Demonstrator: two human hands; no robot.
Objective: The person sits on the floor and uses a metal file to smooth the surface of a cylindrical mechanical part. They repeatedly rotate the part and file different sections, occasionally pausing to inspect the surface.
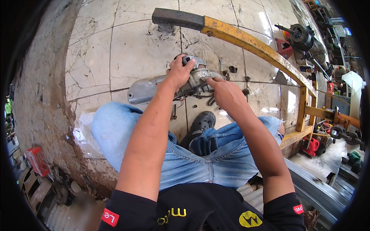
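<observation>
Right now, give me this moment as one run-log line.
left hand: gripping grey metal engine part | right hand: fingertips on part's wiring side | surface: cracked tiled floor | loose bolts nearby

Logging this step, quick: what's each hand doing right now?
Left hand: closed, gripping the top of the grey metal engine part.
Right hand: fingertips on the same part's side; a grip cannot be told.

Left hand (178,72) gripping grey engine casing (169,84) on cracked tile floor (131,50), right hand (225,92) touching its wires

Bright daylight, glare on floor tiles (285,102), fisheye bending, dark vignette at rim.
</observation>
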